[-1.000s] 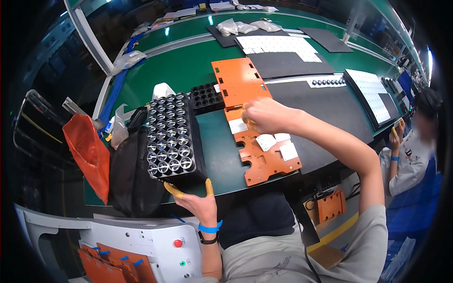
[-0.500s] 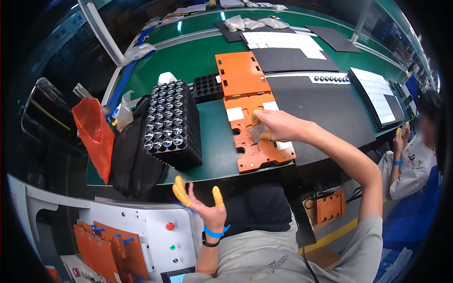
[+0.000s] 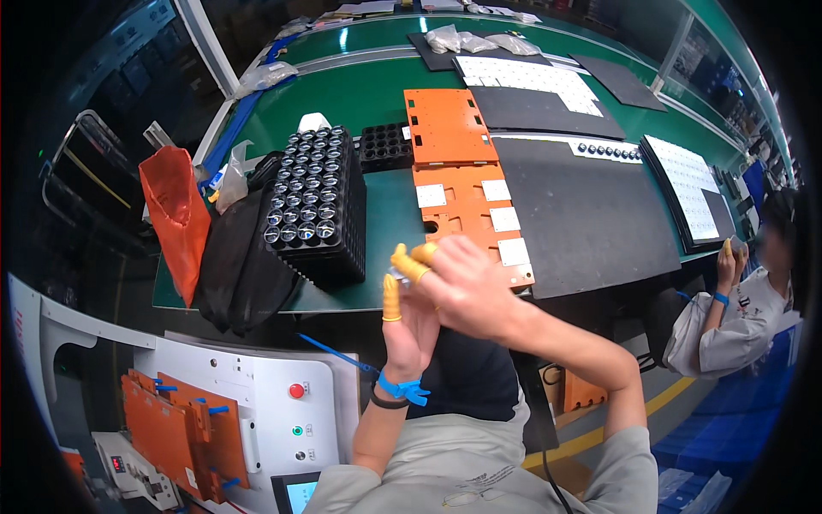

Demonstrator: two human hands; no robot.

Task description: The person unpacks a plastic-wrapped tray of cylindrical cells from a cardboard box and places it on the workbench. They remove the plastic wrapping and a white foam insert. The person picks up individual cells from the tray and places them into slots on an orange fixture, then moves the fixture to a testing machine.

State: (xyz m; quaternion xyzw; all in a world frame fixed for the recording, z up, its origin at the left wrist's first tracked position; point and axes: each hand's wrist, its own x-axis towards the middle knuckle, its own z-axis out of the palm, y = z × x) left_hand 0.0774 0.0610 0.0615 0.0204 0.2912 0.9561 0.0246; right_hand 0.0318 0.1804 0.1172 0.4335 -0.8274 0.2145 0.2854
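My right hand (image 3: 471, 287) has its fingers pinched around a small pale, shiny flat piece (image 3: 401, 276), just off the table's front edge. My left hand (image 3: 411, 334) meets it from below, its thumb raised against the same piece; its other fingers are largely hidden behind my right hand. Yellow finger cots cover several fingertips. Beyond my hands lies an orange fixture plate (image 3: 462, 195) with its orange lid (image 3: 443, 128) folded back. White square plates (image 3: 504, 219) sit in it, one at the left and several down the right side.
Left of the fixture stands a stack of black trays (image 3: 347, 214) filled with clear-topped cylinders. A black mat (image 3: 591, 214) lies to the right. An orange bag (image 3: 175, 223) and a white machine (image 3: 291, 428) are at the left. A co-worker (image 3: 736, 308) sits at the right.
My right hand has drawn back from the orange fixture with the pale piece. My left hand has risen to the right to meet it, its spread fingers now closing in. The view has shifted slightly.
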